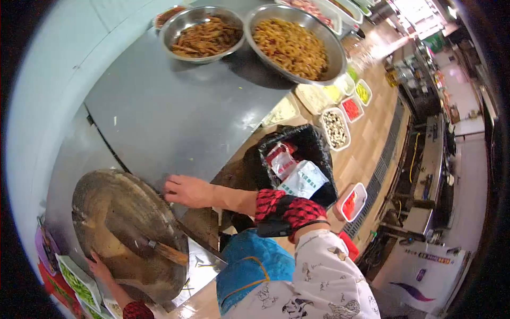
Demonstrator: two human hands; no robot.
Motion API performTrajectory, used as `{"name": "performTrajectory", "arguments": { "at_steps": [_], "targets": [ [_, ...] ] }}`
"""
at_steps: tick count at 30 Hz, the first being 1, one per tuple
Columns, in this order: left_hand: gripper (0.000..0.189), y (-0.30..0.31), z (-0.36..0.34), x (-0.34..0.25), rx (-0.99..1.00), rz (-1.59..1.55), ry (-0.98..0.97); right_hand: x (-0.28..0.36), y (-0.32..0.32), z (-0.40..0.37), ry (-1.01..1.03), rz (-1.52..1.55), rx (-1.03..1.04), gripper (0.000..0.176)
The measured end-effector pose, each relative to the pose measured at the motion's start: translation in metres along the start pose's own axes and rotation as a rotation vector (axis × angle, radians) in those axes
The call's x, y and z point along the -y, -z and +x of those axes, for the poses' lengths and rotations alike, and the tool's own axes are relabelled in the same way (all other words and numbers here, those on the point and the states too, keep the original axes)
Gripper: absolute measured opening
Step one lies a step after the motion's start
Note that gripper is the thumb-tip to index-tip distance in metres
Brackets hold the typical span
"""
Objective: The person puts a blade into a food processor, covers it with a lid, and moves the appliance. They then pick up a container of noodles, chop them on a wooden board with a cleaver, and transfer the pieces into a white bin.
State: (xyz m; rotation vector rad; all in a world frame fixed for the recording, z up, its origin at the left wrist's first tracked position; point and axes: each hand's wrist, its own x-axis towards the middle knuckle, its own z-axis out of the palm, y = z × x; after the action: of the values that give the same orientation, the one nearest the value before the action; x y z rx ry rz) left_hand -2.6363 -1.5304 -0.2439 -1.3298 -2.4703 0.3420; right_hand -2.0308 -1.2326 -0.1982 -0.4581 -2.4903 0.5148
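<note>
A thick round wooden cutting board (pixel 119 223) lies on the steel counter (pixel 175 111). On it rests a cleaver (pixel 159 250) with a wooden handle. My right hand (pixel 186 191), in a red and black sleeve, grips the board's rim on one side. At the opposite rim, fingers curled over the edge, my left hand (pixel 100 266) holds the board. My blue apron (pixel 249 266) shows below.
Two steel bowls of cooked food (pixel 204 34) (pixel 292 45) stand at the counter's far end. A bin lined with a black bag (pixel 300 159) holds wrappers beside me. Small tubs of chopped ingredients (pixel 336 127) sit nearby. A tray of green vegetables (pixel 77 284) lies past the board.
</note>
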Motion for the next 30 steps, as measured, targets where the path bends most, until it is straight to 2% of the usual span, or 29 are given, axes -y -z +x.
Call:
{"name": "performTrajectory", "arguments": {
  "at_steps": [1, 2, 3, 4, 5, 6, 7, 8, 9, 11, 12, 13, 14, 16, 17, 18, 19, 20, 21, 22, 24, 26, 27, 28, 30],
  "targets": [
    [0.052, -0.005, 0.002, 0.001, -0.064, -0.319, 0.122, 0.001, 0.010, -0.017, 0.044, 0.004, 0.016, 0.021],
    [0.052, -0.009, 0.004, 0.004, -0.061, -0.325, 0.106, 0.004, 0.028, -0.042, 0.018, -0.054, 0.050, 0.021],
    [0.055, -0.011, 0.002, 0.008, 0.025, 0.038, 0.030, 0.008, 0.052, -0.073, -0.002, -0.110, 0.088, 0.021],
    [0.061, -0.009, 0.001, 0.012, 0.110, 0.403, -0.047, 0.006, 0.066, -0.114, -0.030, -0.114, 0.014, 0.019],
    [0.071, 0.026, -0.001, -0.014, 0.205, 0.415, -0.012, 0.000, 0.068, -0.175, -0.196, -0.135, 0.119, 0.016],
    [0.071, 0.029, 0.001, -0.015, 0.208, 0.413, -0.010, -0.004, 0.079, -0.232, -0.492, -0.191, 0.521, 0.020],
    [0.064, 0.030, 0.000, -0.014, 0.201, 0.417, -0.057, -0.003, 0.098, -0.258, -1.140, 0.009, 0.718, 0.027],
    [0.060, 0.034, 0.000, -0.013, 0.192, 0.423, -0.100, 0.020, 0.106, -0.312, -0.761, -0.511, 0.701, 0.034],
    [0.060, 0.060, 0.005, -0.035, 0.192, 0.430, -0.088, 0.035, 0.112, -0.320, -0.835, -0.464, 0.567, 0.036],
    [0.061, 0.109, 0.005, -0.072, 0.165, -0.379, 0.332, 0.047, 0.108, -0.320, -1.027, -0.353, 0.356, 0.036],
    [0.072, 0.071, 0.005, -0.047, 0.075, -0.563, 0.280, 0.050, 0.096, -0.314, -1.145, -0.274, 0.280, 0.036],
    [0.071, 0.049, 0.010, -0.016, 0.326, -0.599, 0.122, 0.054, 0.087, -0.307, -1.113, -0.246, 0.209, 0.032],
    [0.069, 0.135, 0.005, -0.075, 0.231, -0.658, 0.173, 0.051, 0.080, -0.291, -1.066, -0.206, 0.143, 0.028],
    [0.071, 0.220, 0.003, -0.092, 0.581, -0.869, 0.305, 0.064, 0.087, -0.220, -0.862, -0.113, -0.098, 0.018],
    [0.077, 0.201, 0.000, -0.061, 0.563, -0.753, 0.228, 0.073, 0.091, -0.184, -0.852, -0.090, -0.112, 0.015],
    [0.080, 0.192, -0.011, -0.043, 0.484, -0.804, 0.297, 0.083, 0.094, -0.148, -0.848, -0.070, -0.122, 0.012],
    [0.076, 0.221, -0.022, -0.045, 0.400, -0.838, 0.226, 0.094, 0.096, -0.118, -0.811, -0.029, -0.132, 0.010],
    [0.068, 0.255, -0.030, -0.040, 0.482, -0.679, 0.244, 0.103, 0.095, -0.088, -0.776, 0.007, -0.146, 0.008],
    [0.063, 0.277, -0.054, -0.033, 0.368, -0.821, 0.190, 0.119, 0.096, -0.053, -0.667, 0.078, -0.169, 0.007],
    [0.062, 0.292, -0.074, -0.022, 0.291, -0.791, 0.182, 0.137, 0.094, -0.021, -0.563, 0.142, -0.198, 0.006],
    [0.063, 0.317, -0.120, 0.001, 0.248, -0.701, 0.218, 0.166, 0.078, 0.019, -0.448, 0.221, -0.079, 0.016],
    [0.064, 0.311, -0.172, 0.022, 0.308, -0.650, 0.294, 0.188, 0.057, 0.046, -0.413, 0.250, 0.038, 0.024],
    [0.069, 0.319, -0.190, 0.027, 0.377, -0.744, 0.345, 0.193, 0.045, 0.053, -0.326, 0.098, 0.104, 0.036],
    [0.075, 0.305, -0.214, 0.033, 0.417, -0.796, 0.363, 0.200, 0.036, 0.058, -0.297, 0.099, 0.116, 0.036],
    [0.080, 0.287, -0.246, 0.036, 0.416, -0.741, 0.193, 0.213, 0.022, 0.070, -0.277, -0.158, 0.136, 0.047]
  ]
}}
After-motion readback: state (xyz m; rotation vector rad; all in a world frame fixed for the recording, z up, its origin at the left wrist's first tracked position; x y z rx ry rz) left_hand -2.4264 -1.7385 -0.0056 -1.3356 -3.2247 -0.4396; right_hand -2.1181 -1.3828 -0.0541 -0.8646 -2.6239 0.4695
